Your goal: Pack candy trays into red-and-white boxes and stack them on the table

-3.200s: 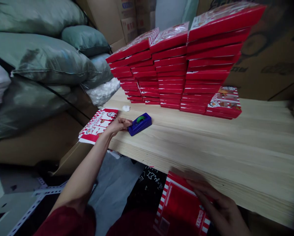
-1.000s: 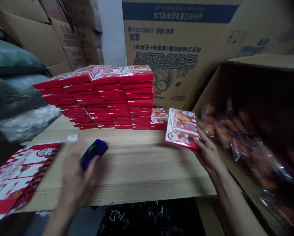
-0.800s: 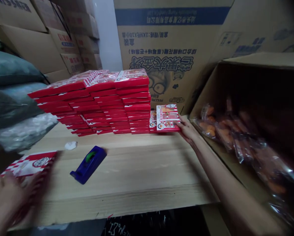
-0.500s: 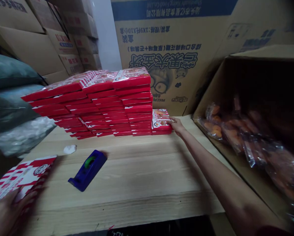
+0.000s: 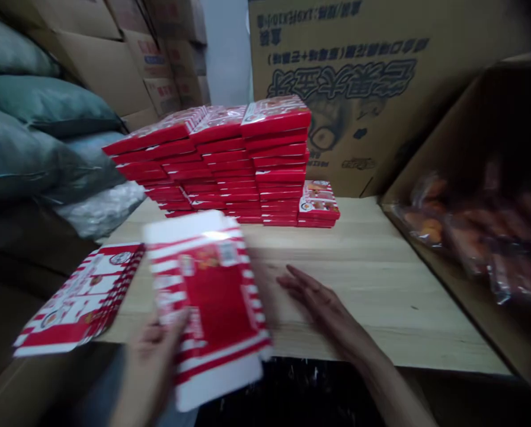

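A loose pile of flat red-and-white printed cartons [image 5: 79,302] lies at the left end of a pale wooden table [image 5: 381,296]. The left hand [image 5: 152,367] grips a matching flat carton [image 5: 207,302] upright, blurred, over the table's near edge, while the right hand [image 5: 323,311], back from the stacked red boxes [image 5: 230,166] seen a moment ago, hangs open and empty over the wood. Bagged orange food [image 5: 465,237] sits in a cardboard box [image 5: 505,148] at far right.

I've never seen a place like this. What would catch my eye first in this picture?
The stacks of red boxes at the back of the wooden table stand out first. Nearer, the person's left hand holds up a flat red-and-white box, while the right hand lies spread open by the table's near edge. To the right, an open cardboard carton holds shiny bags of orange food.
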The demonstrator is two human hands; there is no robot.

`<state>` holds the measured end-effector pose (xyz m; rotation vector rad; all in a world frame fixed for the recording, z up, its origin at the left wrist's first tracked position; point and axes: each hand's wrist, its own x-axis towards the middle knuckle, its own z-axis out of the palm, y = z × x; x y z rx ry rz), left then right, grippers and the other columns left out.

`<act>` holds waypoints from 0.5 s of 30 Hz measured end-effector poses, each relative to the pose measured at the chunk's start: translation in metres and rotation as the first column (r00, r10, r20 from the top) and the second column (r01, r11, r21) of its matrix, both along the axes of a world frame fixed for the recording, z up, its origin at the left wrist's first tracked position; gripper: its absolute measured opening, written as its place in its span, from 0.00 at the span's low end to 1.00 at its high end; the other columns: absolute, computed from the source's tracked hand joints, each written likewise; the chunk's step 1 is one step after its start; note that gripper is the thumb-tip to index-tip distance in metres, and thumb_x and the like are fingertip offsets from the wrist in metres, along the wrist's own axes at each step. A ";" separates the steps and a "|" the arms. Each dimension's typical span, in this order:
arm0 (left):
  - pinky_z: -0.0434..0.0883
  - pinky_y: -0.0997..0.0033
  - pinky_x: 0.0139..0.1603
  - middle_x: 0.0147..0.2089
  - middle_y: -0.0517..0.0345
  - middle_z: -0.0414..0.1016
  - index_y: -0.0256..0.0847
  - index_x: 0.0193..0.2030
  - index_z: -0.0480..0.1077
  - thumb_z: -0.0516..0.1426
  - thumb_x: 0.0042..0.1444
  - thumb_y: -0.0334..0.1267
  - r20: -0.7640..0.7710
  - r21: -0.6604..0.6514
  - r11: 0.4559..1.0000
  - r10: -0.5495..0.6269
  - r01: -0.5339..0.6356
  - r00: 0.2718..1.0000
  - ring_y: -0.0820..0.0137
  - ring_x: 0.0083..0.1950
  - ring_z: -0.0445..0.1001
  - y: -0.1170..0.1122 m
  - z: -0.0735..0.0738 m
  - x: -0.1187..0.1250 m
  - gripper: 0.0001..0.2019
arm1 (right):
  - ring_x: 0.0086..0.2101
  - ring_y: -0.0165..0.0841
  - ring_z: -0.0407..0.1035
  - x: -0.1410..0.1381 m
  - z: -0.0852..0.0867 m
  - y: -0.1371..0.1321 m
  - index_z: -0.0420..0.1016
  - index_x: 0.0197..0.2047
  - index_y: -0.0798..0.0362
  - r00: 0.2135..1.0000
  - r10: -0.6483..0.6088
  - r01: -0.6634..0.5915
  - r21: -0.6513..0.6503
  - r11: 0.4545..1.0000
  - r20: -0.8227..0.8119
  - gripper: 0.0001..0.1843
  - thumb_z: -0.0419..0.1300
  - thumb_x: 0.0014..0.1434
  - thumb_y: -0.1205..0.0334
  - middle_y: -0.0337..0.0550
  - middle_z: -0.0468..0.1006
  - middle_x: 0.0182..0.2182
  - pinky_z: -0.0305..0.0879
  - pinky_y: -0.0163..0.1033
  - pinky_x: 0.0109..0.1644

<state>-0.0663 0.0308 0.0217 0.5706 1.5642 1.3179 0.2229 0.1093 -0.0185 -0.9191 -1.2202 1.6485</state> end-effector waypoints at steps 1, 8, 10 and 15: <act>0.83 0.49 0.38 0.40 0.51 0.84 0.42 0.59 0.70 0.70 0.50 0.56 0.046 -0.007 0.995 -0.101 0.102 0.994 0.49 0.42 0.84 0.000 -0.012 0.016 0.34 | 0.66 0.43 0.66 -0.009 -0.002 -0.016 0.67 0.70 0.36 0.993 0.074 -0.079 -0.055 0.995 -0.088 0.28 0.61 0.69 0.46 0.44 0.76 0.64 0.54 0.57 0.73; 0.66 0.44 0.68 0.68 0.45 0.69 0.48 0.69 0.62 0.64 0.62 0.40 -0.888 0.261 0.820 -0.003 0.509 0.459 0.52 0.70 0.65 0.023 -0.032 0.050 0.30 | 0.64 0.43 0.68 -0.010 -0.028 -0.068 0.70 0.67 0.38 0.985 0.012 -0.052 -0.239 0.970 -0.170 0.24 0.62 0.70 0.52 0.42 0.76 0.64 0.61 0.55 0.70; 0.60 0.39 0.69 0.64 0.47 0.73 0.48 0.63 0.68 0.64 0.63 0.39 -0.971 0.114 0.764 -0.050 0.635 0.235 0.48 0.71 0.61 0.029 -0.026 0.045 0.23 | 0.66 0.42 0.65 -0.004 -0.035 -0.077 0.70 0.67 0.38 0.991 -0.002 -0.030 -0.243 0.970 -0.130 0.24 0.62 0.70 0.52 0.41 0.74 0.66 0.59 0.54 0.71; 0.64 0.47 0.59 0.54 0.48 0.74 0.44 0.55 0.68 0.68 0.59 0.43 -0.914 -0.081 0.627 -0.357 0.774 0.193 0.50 0.61 0.65 0.032 -0.032 0.049 0.21 | 0.68 0.42 0.62 -0.003 -0.045 -0.089 0.68 0.69 0.34 0.996 0.031 -0.051 -0.263 0.963 -0.082 0.26 0.62 0.69 0.52 0.40 0.71 0.68 0.59 0.55 0.72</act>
